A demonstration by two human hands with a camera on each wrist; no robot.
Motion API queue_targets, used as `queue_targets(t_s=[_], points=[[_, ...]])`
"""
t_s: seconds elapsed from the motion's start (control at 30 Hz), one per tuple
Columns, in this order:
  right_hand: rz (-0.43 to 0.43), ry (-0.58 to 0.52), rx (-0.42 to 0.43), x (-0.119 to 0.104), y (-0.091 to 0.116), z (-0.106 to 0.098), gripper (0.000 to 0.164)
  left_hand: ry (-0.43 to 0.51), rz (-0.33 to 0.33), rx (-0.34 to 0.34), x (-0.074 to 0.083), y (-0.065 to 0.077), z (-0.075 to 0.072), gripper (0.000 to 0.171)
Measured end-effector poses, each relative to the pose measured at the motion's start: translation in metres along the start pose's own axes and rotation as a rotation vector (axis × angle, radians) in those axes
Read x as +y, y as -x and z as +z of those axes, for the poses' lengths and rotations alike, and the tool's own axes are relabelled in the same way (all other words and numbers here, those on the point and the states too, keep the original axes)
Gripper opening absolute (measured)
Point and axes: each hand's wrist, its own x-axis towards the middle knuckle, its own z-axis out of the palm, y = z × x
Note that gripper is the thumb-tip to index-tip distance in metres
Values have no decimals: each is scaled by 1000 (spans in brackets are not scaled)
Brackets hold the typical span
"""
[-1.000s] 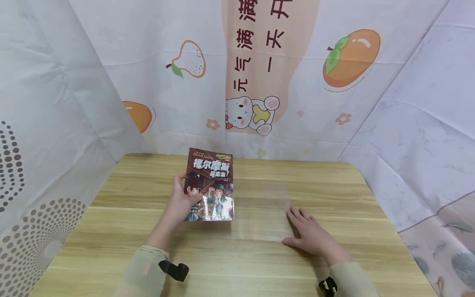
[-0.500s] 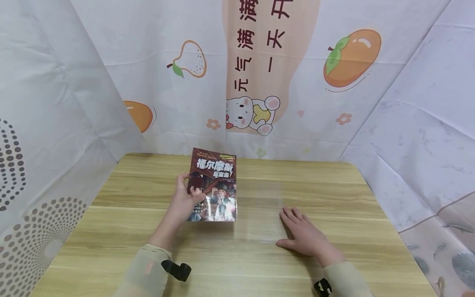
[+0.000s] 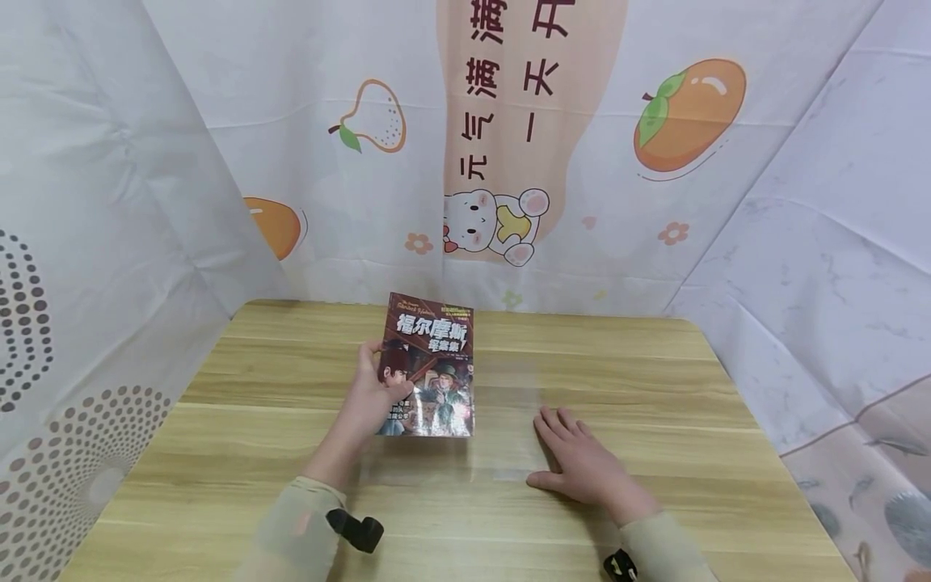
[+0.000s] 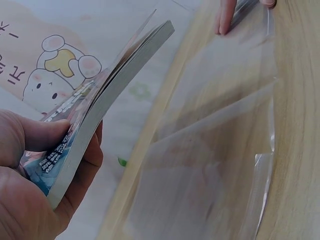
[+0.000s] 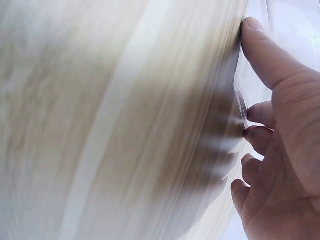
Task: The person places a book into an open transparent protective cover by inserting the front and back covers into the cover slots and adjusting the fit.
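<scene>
My left hand grips a paperback book by its left side, thumb on the front cover and fingers behind. The book has a dark red, illustrated cover with large white Chinese characters, and it is held up off the table. In the left wrist view its page edges face the camera, with the cover slightly lifted at the top. A clear plastic book cover lies on the table, partly beneath the raised book. On its right edge rests my right hand, fingers spread, fingertips touching the plastic.
The wood-grain table is bordered by printed white curtains at the back and both sides. A black strap mount sits at the left wrist, another black device at the right.
The left hand has carried the book a little to the right. The right hand has slid left, and the plastic's right edge has shifted left with it.
</scene>
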Motion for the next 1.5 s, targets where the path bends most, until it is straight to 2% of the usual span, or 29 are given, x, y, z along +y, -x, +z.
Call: queue_targets(t_s=[0.23, 0.47, 0.83, 1.13, 1.5], points=[[6, 3, 9, -6, -1, 1, 90, -25, -15, 6, -4, -1, 7, 75], [5, 20, 23, -7, -2, 4, 92, 7, -3, -5, -9, -1, 15, 73], [25, -17, 12, -9, -3, 2, 94, 43, -28, -22, -15, 0, 27, 73], [20, -32, 13, -10, -2, 1, 95, -37, -71, -12, -24, 3, 34, 72], [25, -51, 12, -10, -3, 2, 99, -34, -106, -4, -34, 4, 45, 73]])
